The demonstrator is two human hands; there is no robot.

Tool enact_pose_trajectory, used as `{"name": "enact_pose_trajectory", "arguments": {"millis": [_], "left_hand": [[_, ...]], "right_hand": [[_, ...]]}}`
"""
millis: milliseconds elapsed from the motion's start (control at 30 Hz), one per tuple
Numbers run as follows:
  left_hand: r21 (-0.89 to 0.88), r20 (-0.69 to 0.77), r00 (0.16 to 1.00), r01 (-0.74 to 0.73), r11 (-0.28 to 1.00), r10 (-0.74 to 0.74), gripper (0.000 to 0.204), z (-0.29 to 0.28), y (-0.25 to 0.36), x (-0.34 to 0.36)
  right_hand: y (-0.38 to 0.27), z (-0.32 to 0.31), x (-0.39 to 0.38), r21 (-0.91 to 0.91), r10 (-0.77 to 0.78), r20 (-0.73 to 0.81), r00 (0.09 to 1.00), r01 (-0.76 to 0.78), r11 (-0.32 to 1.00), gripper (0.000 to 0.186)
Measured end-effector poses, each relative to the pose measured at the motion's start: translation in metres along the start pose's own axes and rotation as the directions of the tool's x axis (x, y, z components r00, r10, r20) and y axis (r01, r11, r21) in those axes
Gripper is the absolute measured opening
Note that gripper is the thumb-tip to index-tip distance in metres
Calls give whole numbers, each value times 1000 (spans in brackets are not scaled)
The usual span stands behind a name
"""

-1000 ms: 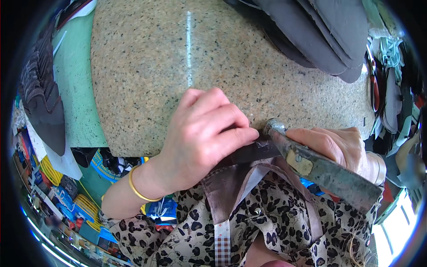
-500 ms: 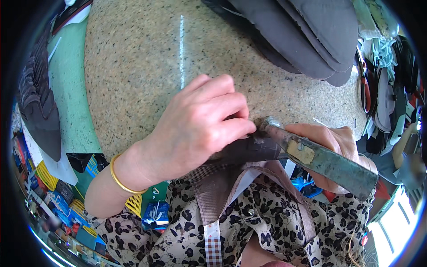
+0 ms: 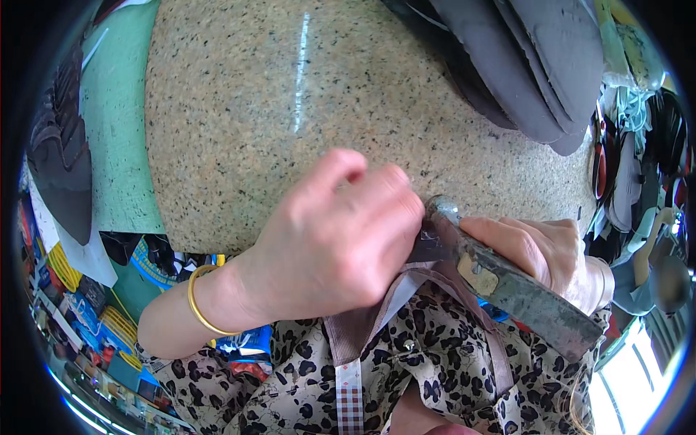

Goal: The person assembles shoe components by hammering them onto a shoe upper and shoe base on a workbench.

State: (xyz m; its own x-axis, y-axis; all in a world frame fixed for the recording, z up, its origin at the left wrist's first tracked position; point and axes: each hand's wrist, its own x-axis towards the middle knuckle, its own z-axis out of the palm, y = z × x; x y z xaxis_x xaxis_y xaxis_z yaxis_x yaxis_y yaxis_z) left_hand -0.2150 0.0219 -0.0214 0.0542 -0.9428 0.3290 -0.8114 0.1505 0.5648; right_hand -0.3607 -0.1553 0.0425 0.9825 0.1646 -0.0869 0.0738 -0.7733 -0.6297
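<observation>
My right hand [image 3: 544,254] is closed around a hammer [image 3: 525,301], its worn metal head slanting down to the right and its handle mostly hidden. The hammer's rounded end points at my left hand [image 3: 341,235], which is curled with the knuckles up and slightly blurred by motion. Beneath those fingers, by the front edge of the stone slab [image 3: 217,130], part of a dark brown sheet-like piece [image 3: 429,248] shows. The left fingertips are hidden, so what they pinch is mostly out of sight.
A stack of dark brown shaped pieces [image 3: 507,65] lies at the far right of the slab. More such pieces [image 3: 61,181] rest on a green board [image 3: 119,152] at left. Red-handled scissors [image 3: 600,163] are at the right edge. Yellow baskets [image 3: 116,330] stand lower left.
My left hand has rolled over and shifted nearer to me, covering more of the dark brown piece. The hammer's lower end has dropped slightly. The whole view has shifted a little.
</observation>
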Motion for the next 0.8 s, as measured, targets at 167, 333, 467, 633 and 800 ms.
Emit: {"name": "enact_pose_trajectory", "arguments": {"millis": [167, 333, 467, 633, 800], "left_hand": [[-7, -79, 993, 91, 996, -91, 17, 6, 6, -14], [15, -115, 975, 194, 981, -191, 22, 6, 15, -21], [46, -133, 964, 236, 971, -229, 24, 9, 23, -26], [49, -272, 920, 305, 951, -281, 24, 18, 18, -36], [127, -205, 946, 278, 952, -249, 24, 13, 27, -34]], "right_hand": [[6, 4, 3, 84, -31, 17, 999, 29, 996, 41], [-7, 0, 11, -13, -13, 99, 995, 14, 1000, 41], [-4, 6, 9, -5, -21, 62, 998, 22, 1000, 41], [-4, 5, 13, 34, -33, 82, 996, 30, 999, 42], [-11, -4, 17, -31, -37, 184, 982, 43, 999, 42]]}}
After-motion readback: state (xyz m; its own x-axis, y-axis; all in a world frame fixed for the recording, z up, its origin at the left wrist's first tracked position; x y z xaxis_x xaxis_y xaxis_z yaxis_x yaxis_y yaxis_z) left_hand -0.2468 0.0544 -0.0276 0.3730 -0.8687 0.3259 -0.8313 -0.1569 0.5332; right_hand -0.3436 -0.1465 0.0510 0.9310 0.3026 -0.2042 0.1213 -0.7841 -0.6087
